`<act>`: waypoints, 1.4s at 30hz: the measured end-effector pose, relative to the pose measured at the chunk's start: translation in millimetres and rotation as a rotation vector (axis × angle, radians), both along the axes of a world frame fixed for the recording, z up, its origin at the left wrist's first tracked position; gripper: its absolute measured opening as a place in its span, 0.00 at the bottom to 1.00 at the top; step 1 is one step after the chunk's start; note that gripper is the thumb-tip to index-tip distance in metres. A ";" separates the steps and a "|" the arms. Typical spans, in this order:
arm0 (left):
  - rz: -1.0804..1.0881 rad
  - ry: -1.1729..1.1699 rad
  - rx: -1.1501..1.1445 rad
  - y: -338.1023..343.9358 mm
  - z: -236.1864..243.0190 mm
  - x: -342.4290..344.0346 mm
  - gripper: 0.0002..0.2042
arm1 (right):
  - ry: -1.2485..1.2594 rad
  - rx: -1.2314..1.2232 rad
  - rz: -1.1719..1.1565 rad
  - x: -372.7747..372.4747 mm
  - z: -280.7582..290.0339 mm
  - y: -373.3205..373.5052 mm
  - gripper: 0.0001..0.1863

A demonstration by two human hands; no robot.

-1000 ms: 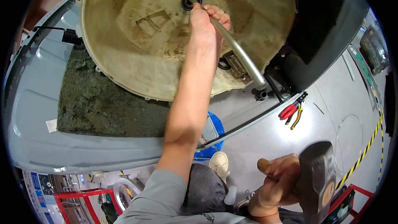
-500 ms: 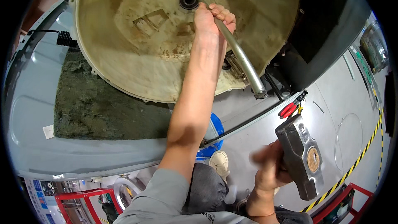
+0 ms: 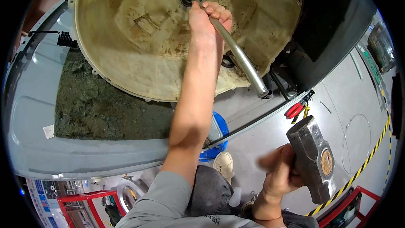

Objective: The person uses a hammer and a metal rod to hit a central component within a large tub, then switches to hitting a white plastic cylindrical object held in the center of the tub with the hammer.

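My left hand (image 3: 207,17) is closed around a long metal rod (image 3: 239,52). The rod's far tip sits at the black-ringed bearing (image 3: 184,1) in the middle of a stained, yellowed washing machine tub (image 3: 126,69). Its thicker near end slants down to the right, past the tub's rim. Lower right, my right hand (image 3: 279,176) grips a hammer. The heavy steel hammer head (image 3: 311,158) is below the rod's near end and apart from it; most of the handle is hidden.
A grey cabinet panel (image 3: 33,139) with a dark, rough pad (image 3: 105,105) surrounds the tub's left side. Red-handled pliers (image 3: 295,109), a bolt (image 3: 325,107) and a wire loop (image 3: 356,143) lie on the floor. Red frames (image 3: 88,196) stand at the lower edge.
The rod's tip has shifted left across the bearing, and my left hand has moved left with it. The hammer has moved slightly right. Both grips are unchanged.
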State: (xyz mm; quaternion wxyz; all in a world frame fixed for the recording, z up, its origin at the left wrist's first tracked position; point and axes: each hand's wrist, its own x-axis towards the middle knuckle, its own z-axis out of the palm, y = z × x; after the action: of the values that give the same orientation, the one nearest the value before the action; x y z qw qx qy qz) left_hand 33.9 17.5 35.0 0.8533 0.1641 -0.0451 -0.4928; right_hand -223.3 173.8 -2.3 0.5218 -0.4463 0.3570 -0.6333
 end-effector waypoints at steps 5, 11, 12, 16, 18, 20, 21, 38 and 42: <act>-0.010 0.014 -0.019 -0.8 1.5 0.9 0.24 | -0.006 -0.004 0.014 -0.3 2.1 1.5 0.12; -0.004 0.052 -0.016 -5.4 3.2 -1.3 0.24 | 0.082 -0.146 -0.059 -4.1 1.8 5.5 0.09; -0.006 0.063 -0.014 -6.6 2.5 -2.9 0.24 | 0.049 -0.223 -0.083 -5.2 -0.4 4.0 0.12; 0.000 0.011 0.005 -9.1 8.5 -4.7 0.23 | 0.393 -0.436 -0.011 -3.4 -1.0 -11.4 0.13; 0.032 -0.035 0.052 -4.9 6.2 0.5 0.23 | 0.586 -0.426 -0.063 20.0 -2.8 -24.1 0.07; 0.032 -0.015 0.071 -10.0 -0.7 -1.5 0.23 | 0.465 -0.217 -0.038 31.8 -3.0 -30.5 0.03; 0.032 -0.008 0.082 -12.1 -5.1 -2.2 0.23 | 0.302 -0.087 -0.013 25.5 -6.0 -22.1 0.05; -0.012 0.023 0.033 11.3 -24.1 -6.4 0.23 | 0.043 0.120 -0.049 -3.6 -4.6 -13.5 0.14; 0.013 0.019 -0.004 14.4 -22.0 -2.5 0.24 | -0.004 0.140 -0.040 -3.5 -0.5 -11.8 0.12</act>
State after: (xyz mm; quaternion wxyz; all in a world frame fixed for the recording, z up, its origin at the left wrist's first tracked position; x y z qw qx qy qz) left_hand 31.5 32.0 13.1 0.8573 0.1579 -0.0368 -0.4886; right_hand -226.8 161.9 -2.8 0.5395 -0.4002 0.4083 -0.6181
